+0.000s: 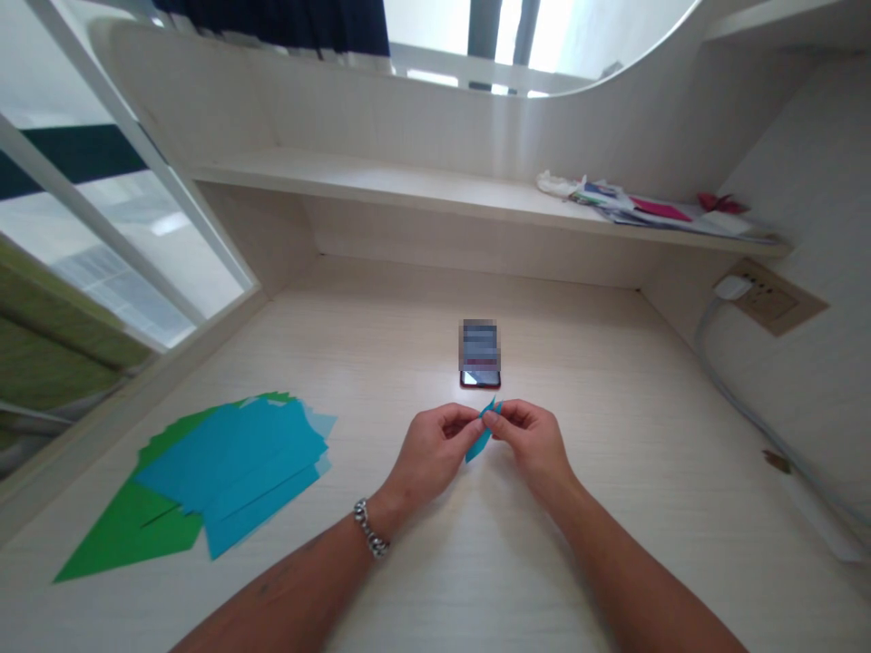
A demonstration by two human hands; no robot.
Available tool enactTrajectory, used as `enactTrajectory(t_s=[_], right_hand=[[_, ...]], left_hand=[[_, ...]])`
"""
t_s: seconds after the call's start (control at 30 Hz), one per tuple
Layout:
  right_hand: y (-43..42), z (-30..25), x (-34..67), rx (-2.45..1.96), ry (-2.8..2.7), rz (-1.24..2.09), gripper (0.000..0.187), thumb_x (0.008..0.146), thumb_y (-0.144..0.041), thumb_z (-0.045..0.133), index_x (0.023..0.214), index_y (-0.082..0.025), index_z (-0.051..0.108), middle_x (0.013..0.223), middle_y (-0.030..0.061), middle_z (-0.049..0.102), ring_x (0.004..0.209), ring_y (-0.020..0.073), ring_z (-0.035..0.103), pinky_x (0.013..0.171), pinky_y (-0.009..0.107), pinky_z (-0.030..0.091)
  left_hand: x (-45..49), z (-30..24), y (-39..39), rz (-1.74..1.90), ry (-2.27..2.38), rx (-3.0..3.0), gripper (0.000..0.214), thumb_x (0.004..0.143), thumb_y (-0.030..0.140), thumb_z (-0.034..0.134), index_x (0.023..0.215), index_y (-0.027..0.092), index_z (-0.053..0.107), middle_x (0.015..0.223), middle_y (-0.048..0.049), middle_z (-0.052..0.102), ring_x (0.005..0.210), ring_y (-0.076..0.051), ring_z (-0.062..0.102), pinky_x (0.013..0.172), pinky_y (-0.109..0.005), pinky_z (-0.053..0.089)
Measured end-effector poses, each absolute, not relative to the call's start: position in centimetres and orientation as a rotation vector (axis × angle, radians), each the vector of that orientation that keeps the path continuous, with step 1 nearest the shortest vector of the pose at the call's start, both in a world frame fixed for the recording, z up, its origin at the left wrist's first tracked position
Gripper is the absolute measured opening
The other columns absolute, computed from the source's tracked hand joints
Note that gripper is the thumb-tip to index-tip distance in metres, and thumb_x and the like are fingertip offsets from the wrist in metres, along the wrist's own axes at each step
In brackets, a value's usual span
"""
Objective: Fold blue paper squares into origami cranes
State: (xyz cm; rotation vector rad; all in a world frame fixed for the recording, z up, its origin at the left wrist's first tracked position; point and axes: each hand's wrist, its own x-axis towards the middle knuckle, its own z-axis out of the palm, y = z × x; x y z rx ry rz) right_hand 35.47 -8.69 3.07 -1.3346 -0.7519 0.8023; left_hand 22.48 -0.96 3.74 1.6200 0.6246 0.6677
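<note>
A small folded piece of blue paper (479, 444) is held above the desk, with a pointed lower end and thin tips sticking up. My left hand (435, 451) pinches it from the left between thumb and fingers. From the other side, my right hand (534, 443) grips its upper part the same way. The fingertips of both hands nearly meet and hide the middle of the folds. Just beyond the hands a phone (480, 354) lies flat on the desk, its screen partly blurred.
Blue paper sheets (251, 458) overlap green sheets (122, 535) at the left of the desk (381, 308). A shelf (408, 186) spans the back, bearing papers (653, 210) on its right. A cable (721, 390) hangs from a wall socket (776, 297) at right.
</note>
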Motion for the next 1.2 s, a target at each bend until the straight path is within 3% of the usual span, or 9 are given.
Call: enactTrajectory(t_s=[0.47,0.6,0.7,0.87,1.2], right_hand=[[-8.7,3.4,36.0,-1.325,-0.757,0.823,0.019,0.065,-0.033,0.076,0.072,-0.016,0.071,0.069,0.0022,0.069,0.063,0.0158,0.06,0.064,0.029,0.048],[-8.8,3.4,36.7,-1.344,-0.826,0.797,0.027,0.063,-0.032,0.078,0.085,-0.019,0.07,0.075,0.0027,0.069,0.068,0.0173,0.062,0.065,0.03,0.05],[-9.3,3.9,37.3,-1.423,-1.025,0.661,0.025,0.068,-0.03,0.075,0.091,-0.021,0.069,0.085,0.0044,0.068,0.075,0.019,0.063,0.067,0.031,0.051],[-9.9,4.5,37.9,-1.533,-1.382,0.365,0.006,0.078,-0.025,0.065,0.083,-0.024,0.07,0.081,0.0035,0.066,0.073,0.0193,0.061,0.067,0.032,0.049],[-10.1,4.0,38.1,-1.639,-1.652,0.181,0.015,0.086,-0.02,0.055,0.087,-0.027,0.069,0.092,0.0043,0.067,0.081,0.0192,0.062,0.075,0.031,0.047]], left_hand=[[22.4,4.1,-1.0,0.616,0.608,1.645,0.026,0.082,0.037,0.059,0.084,0.013,0.07,0.077,-0.0073,0.07,0.067,-0.016,0.061,0.059,-0.025,0.048],[22.2,4.1,-0.9,0.616,0.613,1.722,0.023,0.082,0.035,0.058,0.083,0.016,0.07,0.077,-0.0061,0.071,0.067,-0.017,0.062,0.058,-0.025,0.048],[21.9,4.2,-0.7,0.659,0.629,1.912,0.018,0.083,0.031,0.057,0.083,0.019,0.07,0.077,-0.0045,0.07,0.068,-0.017,0.062,0.062,-0.026,0.048],[21.5,4.5,-0.4,0.683,0.615,2.227,0.015,0.085,0.025,0.054,0.086,0.02,0.068,0.081,-0.0053,0.069,0.072,-0.018,0.061,0.069,-0.028,0.046],[21.4,4.1,-0.1,0.645,0.585,2.365,0.016,0.087,0.023,0.051,0.088,0.019,0.066,0.083,-0.0055,0.068,0.076,-0.018,0.061,0.072,-0.029,0.045]])
